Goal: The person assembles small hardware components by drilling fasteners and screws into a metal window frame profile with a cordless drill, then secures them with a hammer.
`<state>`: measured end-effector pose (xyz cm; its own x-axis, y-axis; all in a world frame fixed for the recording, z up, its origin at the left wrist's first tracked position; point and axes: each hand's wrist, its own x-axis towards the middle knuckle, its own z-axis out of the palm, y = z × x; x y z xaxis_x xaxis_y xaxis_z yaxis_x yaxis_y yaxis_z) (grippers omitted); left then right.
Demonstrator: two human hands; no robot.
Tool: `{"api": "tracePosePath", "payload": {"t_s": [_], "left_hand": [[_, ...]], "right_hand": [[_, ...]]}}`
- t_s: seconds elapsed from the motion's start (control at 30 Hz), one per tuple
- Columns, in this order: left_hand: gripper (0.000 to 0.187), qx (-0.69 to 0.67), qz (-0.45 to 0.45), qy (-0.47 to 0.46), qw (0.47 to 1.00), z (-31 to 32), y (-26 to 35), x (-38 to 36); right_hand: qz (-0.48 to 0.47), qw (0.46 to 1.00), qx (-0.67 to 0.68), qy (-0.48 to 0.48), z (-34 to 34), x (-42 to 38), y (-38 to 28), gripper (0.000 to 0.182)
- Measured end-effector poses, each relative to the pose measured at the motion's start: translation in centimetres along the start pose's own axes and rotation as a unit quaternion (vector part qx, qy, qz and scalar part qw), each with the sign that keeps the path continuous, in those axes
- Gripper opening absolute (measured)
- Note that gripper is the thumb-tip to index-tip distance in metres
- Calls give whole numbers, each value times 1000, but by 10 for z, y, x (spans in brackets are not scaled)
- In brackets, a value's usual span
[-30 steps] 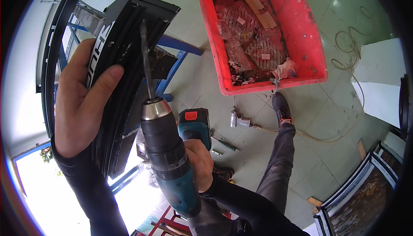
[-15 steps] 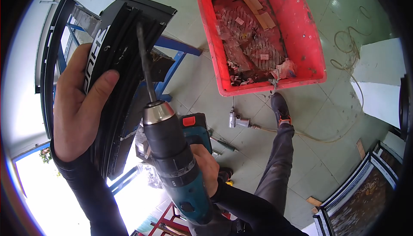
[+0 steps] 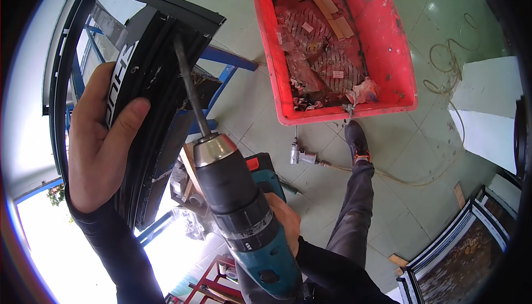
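My left hand (image 3: 108,143) is wrapped around the side of a black frame (image 3: 152,74), thumb on its grooved edge and fingers behind. White lettering shows on the frame beside those fingers. In my right hand (image 3: 284,215) is a teal and black cordless drill (image 3: 244,212), gripped by its handle, with the handle partly hidden behind the drill body. Its long drill bit (image 3: 191,91) points up and left, the tip right at the grooved edge near the frame's top corner.
Ahead stands a red bin (image 3: 346,113) holding plastic scraps and cardboard strips. An air tool (image 3: 302,154) with a hose (image 3: 399,181) lies on the tiled floor by my shoe (image 3: 356,138). A blue stand (image 3: 224,60) is under the frame; more framed panels (image 3: 465,254) are at lower right.
The drill's body has swung right and slightly down, while the bit's tip stays near the same spot on the frame. My left hand keeps its hold.
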<state>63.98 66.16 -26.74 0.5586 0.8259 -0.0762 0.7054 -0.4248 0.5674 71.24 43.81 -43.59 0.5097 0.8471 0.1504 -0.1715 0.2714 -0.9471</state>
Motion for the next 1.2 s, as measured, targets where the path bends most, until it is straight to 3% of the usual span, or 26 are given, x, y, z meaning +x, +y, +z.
{"api": "tracePosePath", "payload": {"t_s": [0.07, 0.17, 0.23, 0.27, 0.37, 0.47, 0.53, 0.63, 0.83, 1.0, 1.1, 1.2], "left_hand": [[39, 9, 6, -3, 1000, -1, 0, 1], [61, 13, -90, -46, 995, -8, 5, 1], [42, 11, -36, -12, 999, -1, 4, 2], [32, 10, -8, 5, 1000, 1, 4, 3], [31, 23, -32, 1, 999, 1, 9, 5], [46, 96, -84, -10, 992, -1, 10, 5], [50, 133, 59, 100, 984, 16, 9, 12], [58, 185, 139, 159, 960, 30, 14, 23], [68, 226, 1, 281, 933, 54, 37, 35], [78, 93, 4, 198, 976, 41, 36, 17], [80, 115, -94, 89, 985, 22, 31, -5], [81, 8, -171, 44, 984, 4, 22, -14]], "right_hand": [[45, 999, -17, -7, -5, -1, -8, 53], [238, 967, 93, -10, -15, -5, -15, 53], [295, 951, 93, -18, -25, -12, -18, 49], [268, 963, 34, -25, -31, -18, -19, 46], [181, 977, -107, -46, -57, -39, -18, 39], [137, 984, -106, -34, -86, -37, -18, 39], [121, 987, -96, -34, -100, -27, -17, 39], [105, 990, -86, -40, -114, -13, -16, 39], [101, 990, -63, -69, -141, 13, -35, 38], [110, 987, -39, -109, -148, 19, -53, 38], [114, 985, -26, -129, -138, 14, -52, 38], [110, 984, -8, -137, -113, 9, -42, 38]]}}
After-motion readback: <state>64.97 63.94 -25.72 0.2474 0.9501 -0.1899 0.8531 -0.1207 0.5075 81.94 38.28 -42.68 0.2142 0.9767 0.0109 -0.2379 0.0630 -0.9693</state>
